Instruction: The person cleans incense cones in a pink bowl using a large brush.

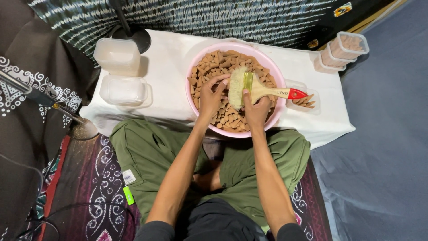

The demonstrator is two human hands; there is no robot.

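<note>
A pink basin full of several brown incense cones sits on a white cloth just beyond my knees. My left hand reaches into the cones at the basin's middle, fingers curled as if pinching; what it holds is hidden. My right hand rests on the cones beside it, thumb touching a flat paint brush with pale bristles, a wooden handle and a red tip. The brush lies across the basin, handle pointing right past the rim.
Two clear lidded tubs stand at the cloth's left. A small open tub with cones sits right of the basin, and stacked filled tubs at the far right. A black stand base is behind; a tripod leg is left.
</note>
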